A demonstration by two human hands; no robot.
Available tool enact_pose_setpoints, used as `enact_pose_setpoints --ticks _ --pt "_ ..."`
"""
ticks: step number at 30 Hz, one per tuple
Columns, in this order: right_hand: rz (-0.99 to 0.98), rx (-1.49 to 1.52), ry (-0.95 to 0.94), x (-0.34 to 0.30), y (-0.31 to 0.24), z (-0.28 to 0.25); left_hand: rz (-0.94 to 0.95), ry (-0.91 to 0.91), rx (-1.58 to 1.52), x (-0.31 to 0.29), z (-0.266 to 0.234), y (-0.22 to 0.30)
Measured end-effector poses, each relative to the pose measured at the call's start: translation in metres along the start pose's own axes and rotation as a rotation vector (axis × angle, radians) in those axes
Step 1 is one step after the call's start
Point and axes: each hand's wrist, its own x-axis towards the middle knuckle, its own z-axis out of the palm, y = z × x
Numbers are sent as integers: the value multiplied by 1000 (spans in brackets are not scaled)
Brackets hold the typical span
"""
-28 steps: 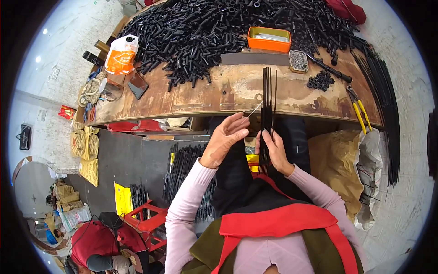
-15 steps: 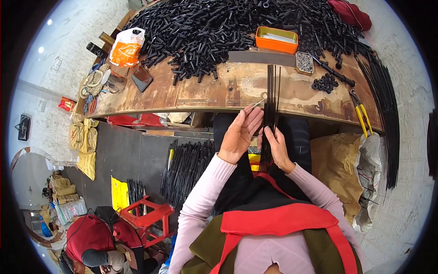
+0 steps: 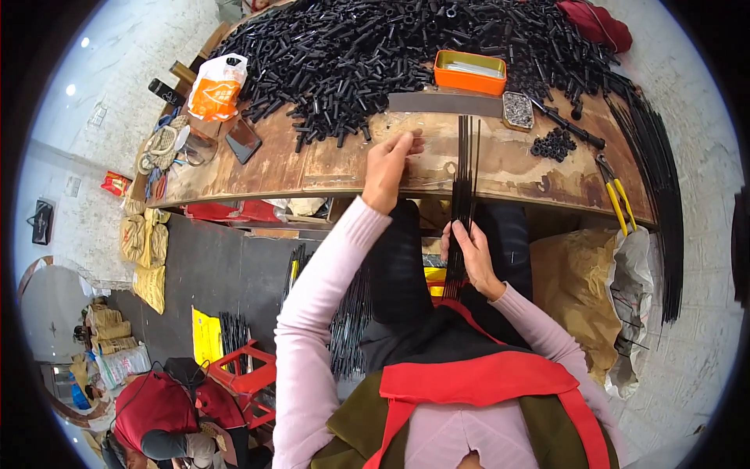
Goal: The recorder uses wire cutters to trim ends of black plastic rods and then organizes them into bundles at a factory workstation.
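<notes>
My right hand (image 3: pixel 473 254) is closed around a bundle of thin black rods (image 3: pixel 462 195). The rods stand over my lap, their far ends reaching above the table edge. A few of them stick out farther than the rest. My left hand (image 3: pixel 387 170) is over the worktable (image 3: pixel 328 168), left of the rods and apart from them. Its fingers are curled together near the thumb, and I cannot make out what is between them. Beyond it spreads a large pile of black tubular parts (image 3: pixel 344 70).
An orange tin (image 3: pixel 470 84), a clear box of small metal pieces (image 3: pixel 518 111) and black rings (image 3: pixel 553 144) lie at the right. Yellow-handled pliers (image 3: pixel 617 199) hang by the edge. A phone (image 3: pixel 243 141) lies left. A person in red (image 3: pixel 156 406) works at lower left, beside a red stool (image 3: pixel 246 375).
My left hand has moved away from the rods, up and left over the table, and its fingers have curled in. The thin light stick it held no longer shows clearly. My right hand keeps the rods.
</notes>
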Motion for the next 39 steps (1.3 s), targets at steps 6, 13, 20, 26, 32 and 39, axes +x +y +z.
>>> enact_pose_setpoints --ticks 6,13,20,26,32,39 --pt "-36 -45 22 -3 -1 -7 372 412 -4 -32 -8 14" --pt "-98 -83 -34 -8 -7 3 60 -148 -38 -110 19 -68" --pt "-111 -113 -15 -20 -29 -10 -78 -504 -251 -77 26 -31" --pt "-457 -461 30 -2 -137 14 -2 -586 -258 -92 25 -26" --pt "-46 -85 -466 52 -176 37 -199 -598 -585 -87 30 -21" --pt "-24 -133 -818 0 -202 62 -39 -291 -343 -97 30 -33"
